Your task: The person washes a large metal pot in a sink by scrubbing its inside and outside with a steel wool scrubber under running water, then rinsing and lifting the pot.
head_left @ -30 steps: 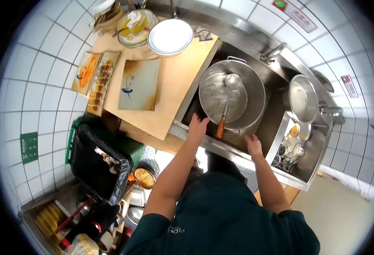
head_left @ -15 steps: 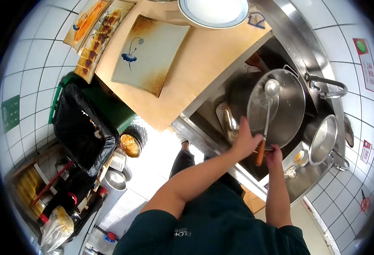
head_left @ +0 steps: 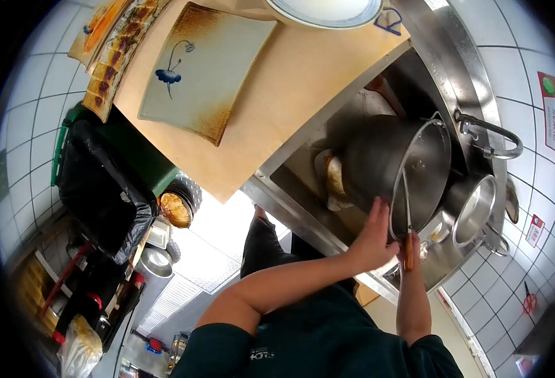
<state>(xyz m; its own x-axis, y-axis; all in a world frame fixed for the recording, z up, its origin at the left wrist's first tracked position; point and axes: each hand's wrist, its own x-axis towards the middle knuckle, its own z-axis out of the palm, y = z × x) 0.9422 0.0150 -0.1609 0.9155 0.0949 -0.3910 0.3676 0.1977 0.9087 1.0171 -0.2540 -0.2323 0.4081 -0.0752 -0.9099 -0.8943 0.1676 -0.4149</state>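
Note:
A large steel pot (head_left: pixel 378 157) is tilted on its side in the sink, its mouth facing right. Inside it rests a ladle (head_left: pixel 406 198) with a wooden handle, which sticks out over the near rim. My left hand (head_left: pixel 375 242) lies against the pot's outer wall by the rim, fingers stretched out. My right hand (head_left: pixel 414 249) is at the near rim, closed on the pot's edge or handle, partly hidden behind the ladle handle. Left of the pot, a shiny pale-and-brown item (head_left: pixel 334 176) lies on the sink floor.
A steel bowl (head_left: pixel 476 211) and a faucet (head_left: pixel 491 135) are on the right. A wooden board (head_left: pixel 277 120) holds a rectangular plate (head_left: pixel 202 75) and a round bowl (head_left: pixel 328 9). A bin with a black bag (head_left: pixel 101 189) stands at left.
The pot has tipped further, its mouth turning right and more of its outer wall showing. The ladle has shifted right and down. My left hand has moved down along the pot's side.

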